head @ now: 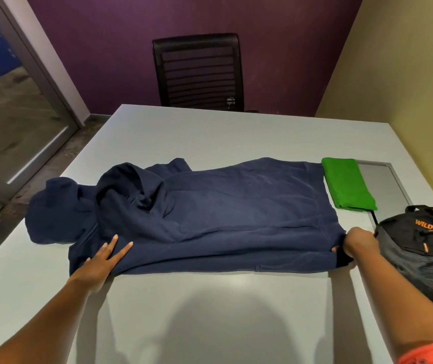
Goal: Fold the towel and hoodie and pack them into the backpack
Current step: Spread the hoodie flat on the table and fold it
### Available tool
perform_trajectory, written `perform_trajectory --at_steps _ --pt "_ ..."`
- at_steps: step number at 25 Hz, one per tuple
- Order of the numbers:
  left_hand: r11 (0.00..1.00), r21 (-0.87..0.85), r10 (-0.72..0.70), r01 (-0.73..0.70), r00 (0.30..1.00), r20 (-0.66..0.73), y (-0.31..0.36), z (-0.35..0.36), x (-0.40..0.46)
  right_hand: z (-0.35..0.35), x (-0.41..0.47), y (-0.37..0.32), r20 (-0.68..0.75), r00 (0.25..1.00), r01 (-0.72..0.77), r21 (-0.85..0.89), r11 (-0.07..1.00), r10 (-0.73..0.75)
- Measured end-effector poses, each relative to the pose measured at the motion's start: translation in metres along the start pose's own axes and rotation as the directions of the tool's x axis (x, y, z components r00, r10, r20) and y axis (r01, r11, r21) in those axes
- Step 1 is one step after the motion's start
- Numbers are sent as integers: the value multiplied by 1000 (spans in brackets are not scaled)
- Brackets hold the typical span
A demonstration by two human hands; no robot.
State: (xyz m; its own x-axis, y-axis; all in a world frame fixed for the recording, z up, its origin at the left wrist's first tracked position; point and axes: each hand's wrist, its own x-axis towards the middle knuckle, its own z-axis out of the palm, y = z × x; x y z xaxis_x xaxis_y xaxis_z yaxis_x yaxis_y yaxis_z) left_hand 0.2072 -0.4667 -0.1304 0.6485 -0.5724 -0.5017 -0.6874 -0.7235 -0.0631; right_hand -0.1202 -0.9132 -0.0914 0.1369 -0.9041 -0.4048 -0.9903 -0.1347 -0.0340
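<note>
Hoodie (236,214): flat across the worktop (210,311), half folded.
Left hand (102,261): flat, pressing near the hood.
Right hand (357,245): pinching the hem.
Towel (348,183): folded, beside the hem.
Backpack (425,253): near the right hand.
Risk: a hard pull may undo the fold or bump the towel.

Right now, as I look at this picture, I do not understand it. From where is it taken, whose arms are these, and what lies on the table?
There is no machine; a person wears a camera on the head, looking down at their own arms. On the grey table lies a navy hoodie, partly folded. The left hand presses flat on it. The right hand grips its hem. A folded green towel lies beside the hoodie, and a black backpack waits at the right.
</note>
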Motion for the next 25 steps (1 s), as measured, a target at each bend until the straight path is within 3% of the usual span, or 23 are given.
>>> perform_trajectory --at_steps 3,5,6,8,9,11,14,19,25 --pt "994 25 -111 110 993 41 14 9 -9 10 -8 -11 -83 996 -35 7 999 36" --pt "979 -88 -184 184 983 8 16 6 -14 13 -16 -21 -223 975 -23 -97 995 1" --pt "961 -174 -222 217 975 -14 13 7 -13 13 -18 -26 -307 946 53 -157 986 -99" --pt "906 -348 -250 242 968 22 7 9 -12 19 -21 -39 -414 823 349 -172 921 -389" --pt "891 -387 -233 238 971 59 6 11 -12 24 -25 -46 -377 762 507 -157 847 -526" --pt "919 -334 -183 209 977 109 5 18 -12 38 -38 -61 -125 690 706 -103 701 -713" --pt "950 -215 -191 227 966 176 7 14 -8 54 -48 -77 286 706 705 -194 682 -648" --pt "974 74 -227 216 895 384 19 -19 -11 31 -37 -93 463 738 661 -348 665 -492" --pt "971 96 -235 218 821 521 29 -84 7 11 -38 -108 553 689 689 -297 661 -470"
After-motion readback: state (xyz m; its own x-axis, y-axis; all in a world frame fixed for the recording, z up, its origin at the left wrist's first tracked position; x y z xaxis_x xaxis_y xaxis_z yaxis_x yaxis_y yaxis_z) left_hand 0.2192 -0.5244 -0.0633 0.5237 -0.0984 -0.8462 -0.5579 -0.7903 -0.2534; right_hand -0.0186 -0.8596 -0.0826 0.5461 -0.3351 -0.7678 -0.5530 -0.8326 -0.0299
